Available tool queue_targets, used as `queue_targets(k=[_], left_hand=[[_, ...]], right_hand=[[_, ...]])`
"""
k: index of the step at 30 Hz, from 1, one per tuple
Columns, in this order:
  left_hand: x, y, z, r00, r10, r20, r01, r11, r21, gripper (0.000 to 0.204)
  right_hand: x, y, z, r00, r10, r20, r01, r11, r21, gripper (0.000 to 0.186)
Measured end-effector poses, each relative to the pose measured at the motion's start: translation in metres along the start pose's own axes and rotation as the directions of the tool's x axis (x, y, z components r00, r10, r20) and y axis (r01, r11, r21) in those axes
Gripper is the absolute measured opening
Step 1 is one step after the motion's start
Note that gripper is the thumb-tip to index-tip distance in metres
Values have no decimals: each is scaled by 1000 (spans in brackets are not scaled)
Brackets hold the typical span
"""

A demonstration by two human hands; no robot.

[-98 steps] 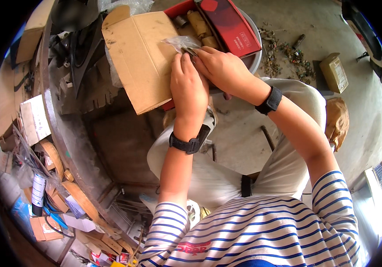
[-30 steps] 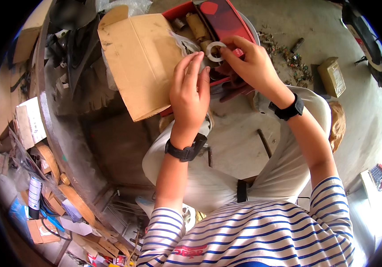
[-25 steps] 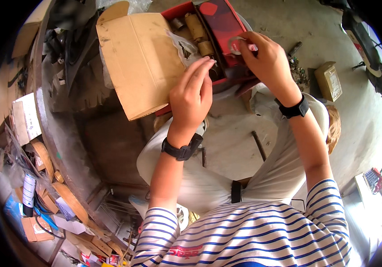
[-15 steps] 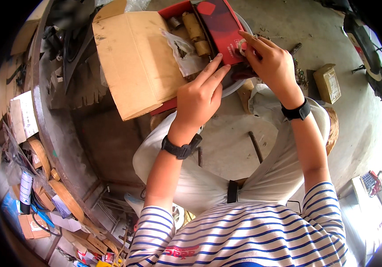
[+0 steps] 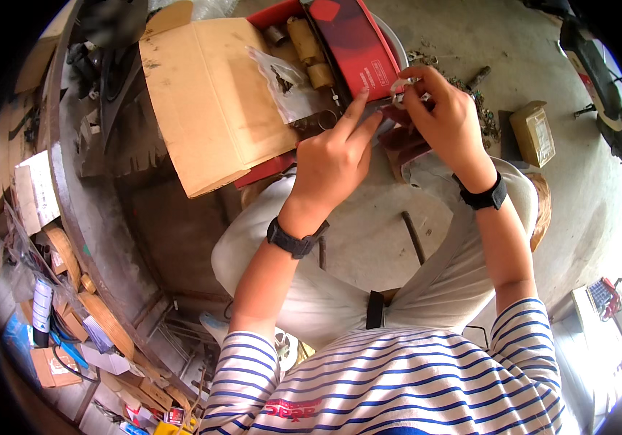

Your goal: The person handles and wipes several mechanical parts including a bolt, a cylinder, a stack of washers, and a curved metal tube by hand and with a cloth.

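My right hand [image 5: 450, 119] pinches a small whitish ring [image 5: 400, 88], perhaps a roll of tape, just off the lower right corner of a red box [image 5: 354, 51]. Thumb and fingers partly cover the ring. My left hand [image 5: 336, 156] reaches up from the left, index and middle fingers stretched out and apart. Its index fingertip lies at the box's near end; whether it touches is hard to tell. The red box rests in a larger box whose brown cardboard flap [image 5: 206, 109] is folded open. Beside it lie a tan cylindrical part [image 5: 303, 40] and a clear plastic bag [image 5: 278, 83] of small dark pieces.
A grey round rim [image 5: 396, 43] shows behind the red box. Small scraps [image 5: 481, 109] litter the floor near a small brown carton [image 5: 533, 136]. Left, a metal-edged bench [image 5: 82, 210] borders a cluttered heap with a spray can [image 5: 42, 312]. A vehicle [image 5: 600, 101] stands far right.
My right hand has drawn down and right from the red box, the ring now off the printed face. My left hand has shifted nearer, its two fingers spreading wider. The boxes appear slightly further left.
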State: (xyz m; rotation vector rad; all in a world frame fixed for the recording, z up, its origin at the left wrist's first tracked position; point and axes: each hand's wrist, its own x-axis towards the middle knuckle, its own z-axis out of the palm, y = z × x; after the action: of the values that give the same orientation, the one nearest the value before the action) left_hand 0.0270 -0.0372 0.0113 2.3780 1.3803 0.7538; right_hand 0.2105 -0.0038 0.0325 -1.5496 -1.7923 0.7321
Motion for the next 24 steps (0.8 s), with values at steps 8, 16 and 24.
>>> queue_targets(k=[8,16,24], left_hand=[[1,1,1,997,-38,73,31,995,89,40],[-1,0,2,996,-32,85,22,994,110,42],[-4,-3,1,996,-32,87,24,996,85,43]], right_hand=[[1,10,3,998,-28,-48,20,985,-171,16],[7,4,17,992,-113,-53,86,924,-374,12],[7,-3,26,958,-287,0,239,800,-550,12]])
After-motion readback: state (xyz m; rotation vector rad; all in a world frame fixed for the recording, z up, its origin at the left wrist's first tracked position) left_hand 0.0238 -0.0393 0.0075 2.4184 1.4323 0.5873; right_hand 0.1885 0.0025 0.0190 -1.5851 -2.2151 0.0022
